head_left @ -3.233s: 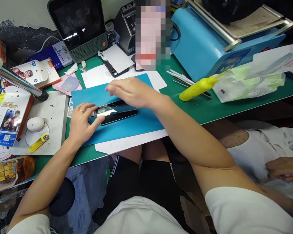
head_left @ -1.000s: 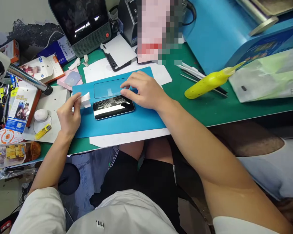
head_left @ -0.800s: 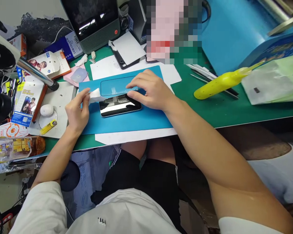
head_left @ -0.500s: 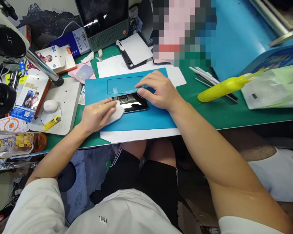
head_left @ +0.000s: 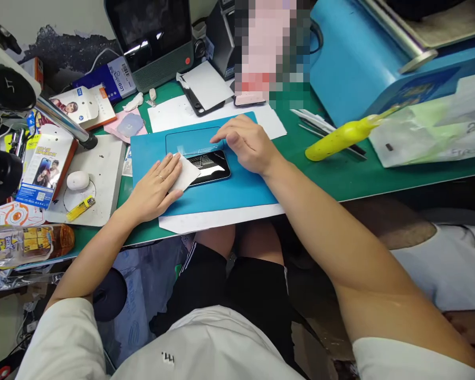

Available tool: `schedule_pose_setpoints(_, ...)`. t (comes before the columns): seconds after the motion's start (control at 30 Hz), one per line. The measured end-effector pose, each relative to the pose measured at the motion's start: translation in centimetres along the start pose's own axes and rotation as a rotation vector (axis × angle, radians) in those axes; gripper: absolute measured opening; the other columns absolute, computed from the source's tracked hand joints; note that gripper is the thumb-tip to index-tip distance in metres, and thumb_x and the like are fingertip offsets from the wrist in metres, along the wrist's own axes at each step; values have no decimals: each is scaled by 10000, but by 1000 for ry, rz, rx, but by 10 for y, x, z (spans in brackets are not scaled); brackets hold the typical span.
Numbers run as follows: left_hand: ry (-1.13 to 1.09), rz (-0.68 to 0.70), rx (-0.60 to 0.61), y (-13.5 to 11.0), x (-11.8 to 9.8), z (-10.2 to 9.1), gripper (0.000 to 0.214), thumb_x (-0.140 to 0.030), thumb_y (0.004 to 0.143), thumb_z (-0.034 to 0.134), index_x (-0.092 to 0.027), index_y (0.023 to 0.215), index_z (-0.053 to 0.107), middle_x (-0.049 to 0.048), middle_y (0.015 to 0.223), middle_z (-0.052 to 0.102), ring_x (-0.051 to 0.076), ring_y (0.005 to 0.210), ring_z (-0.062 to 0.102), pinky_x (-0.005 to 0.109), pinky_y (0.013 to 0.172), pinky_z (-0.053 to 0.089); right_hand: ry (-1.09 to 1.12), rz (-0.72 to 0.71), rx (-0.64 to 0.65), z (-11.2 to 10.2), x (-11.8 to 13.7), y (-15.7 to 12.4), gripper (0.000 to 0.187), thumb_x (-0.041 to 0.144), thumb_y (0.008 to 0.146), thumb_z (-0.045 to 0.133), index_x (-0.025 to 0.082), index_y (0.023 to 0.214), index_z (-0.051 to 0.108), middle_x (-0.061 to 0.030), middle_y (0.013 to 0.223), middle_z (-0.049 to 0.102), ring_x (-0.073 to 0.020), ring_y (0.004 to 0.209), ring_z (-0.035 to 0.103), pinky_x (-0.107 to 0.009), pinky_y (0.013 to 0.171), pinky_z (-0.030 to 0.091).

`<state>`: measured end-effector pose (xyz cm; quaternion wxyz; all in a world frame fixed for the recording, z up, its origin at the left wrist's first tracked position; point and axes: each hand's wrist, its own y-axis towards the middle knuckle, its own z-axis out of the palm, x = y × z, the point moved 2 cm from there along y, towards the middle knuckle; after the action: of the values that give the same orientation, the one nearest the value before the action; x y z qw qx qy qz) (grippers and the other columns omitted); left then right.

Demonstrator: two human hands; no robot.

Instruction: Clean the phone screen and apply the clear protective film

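A black smartphone (head_left: 216, 168) lies face up on a blue mat (head_left: 237, 198), its glossy screen reflecting light. Flat over its left end is my left hand (head_left: 155, 188), fingers stretched out on a white wiping cloth (head_left: 188, 173). The cloth covers that end of the phone. My right hand (head_left: 247, 142) hovers at the phone's upper right, thumb and index finger apart, with nothing seen between them. Whether it touches the phone I cannot tell. Behind the phone, a clear dark-edged sheet (head_left: 192, 138) rests on the mat, partly hidden by my right hand.
A yellow bottle (head_left: 338, 141) and a blue machine (head_left: 364, 68) stand to the right. At left are a white plate (head_left: 106, 182) with a yellow lighter (head_left: 81, 208), boxes, and a drink bottle (head_left: 27, 245) lying down. A dark screen (head_left: 148, 37) stands behind. Someone's white sleeve (head_left: 447, 264) shows at right.
My left hand has flattened from a bunched grip on the cloth to stretched fingers over it. My right thumb has lifted away from the phone. The whole view has shifted slightly.
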<state>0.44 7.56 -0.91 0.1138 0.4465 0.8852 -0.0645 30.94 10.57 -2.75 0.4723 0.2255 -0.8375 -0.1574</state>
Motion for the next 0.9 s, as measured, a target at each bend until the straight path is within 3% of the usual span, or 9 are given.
schedule_pose_setpoints(0.1, -7, 44, 22, 10, -2, -7, 882, -732, 1188, 196, -177, 1873, 171, 179, 1945, 160, 359, 1828, 110, 585, 1478, 165, 20, 20, 8, -3, 1, 1, 883, 967, 1035, 169, 348, 950, 793, -86, 1050, 832, -341, 1062, 743, -660, 1170, 518)
schedule_pose_setpoints(0.27, 14, 111, 136, 39, -17, -6, 1206, -973, 1040, 310, -87, 1852, 214, 243, 1929, 155, 434, 1814, 143, 587, 1478, 150, 23, 48, -8, -5, -1, 1, 1001, 1004, 983, 68, 336, 1027, 811, -108, 1120, 836, -350, 1151, 735, -608, 1173, 532)
schedule_pose_setpoints(0.43, 32, 148, 144, 75, -34, 6, 1245, -993, 1022, 318, -74, 1853, 192, 246, 1929, 134, 448, 1811, 139, 597, 1474, 128, -12, 55, -62, -7, -1, 2, 1097, 988, 963, -41, 326, 1137, 815, -114, 1142, 823, -350, 1160, 726, -602, 1182, 524)
schedule_pose_setpoints(0.6, 39, 177, 90, 102, -56, 25, 1373, -1071, 946, 321, -38, 1843, 201, 269, 1924, 145, 468, 1810, 125, 616, 1473, 121, 32, 5, -124, -13, -1, 1, 966, 966, 1015, 87, 324, 1139, 797, -101, 1112, 822, -325, 1134, 697, -555, 1170, 529)
schedule_pose_setpoints(0.73, 23, 171, 80, 89, -64, 25, 1329, -1050, 972, 281, -45, 1840, 213, 261, 1928, 151, 436, 1816, 132, 582, 1479, 122, 38, -27, -124, -14, -1, -2, 921, 926, 1049, 118, 335, 1146, 817, -105, 1101, 821, -336, 1117, 706, -576, 1143, 537)
schedule_pose_setpoints(0.9, 8, 112, 68, 38, -43, 8, 1182, -950, 1054, 336, -93, 1854, 183, 244, 1930, 172, 417, 1815, 162, 587, 1481, 143, 3, 0, -99, -13, -1, -3, 959, 935, 1042, 79, 361, 1171, 836, -89, 1096, 814, -356, 1135, 724, -606, 1154, 534)
